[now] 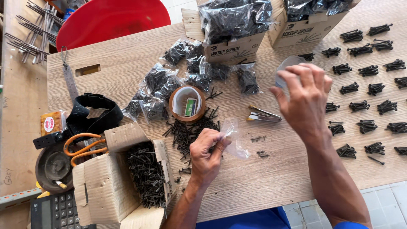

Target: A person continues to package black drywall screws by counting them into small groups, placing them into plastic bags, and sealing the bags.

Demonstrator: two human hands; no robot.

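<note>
The small clear plastic bag point(234, 138) is sitting in the head view pinched at its mouth by the left hand point(206, 157), whose fingers are curling closed around it just above the wooden table point(254, 178). The right hand point(306, 101) is hovering spread open, holding nothing, near small heaps of black screws point(360, 106). Such a thin bag is likely slipping or tearing on sharp screw points, and the loose pile of black screws point(188, 131) beside it is scattering easily.

Screw pile point(188, 131) sits btwn open box point(127, 182) on left & stapler point(263, 115) on right, tape roll point(187, 103) just behind.
</note>
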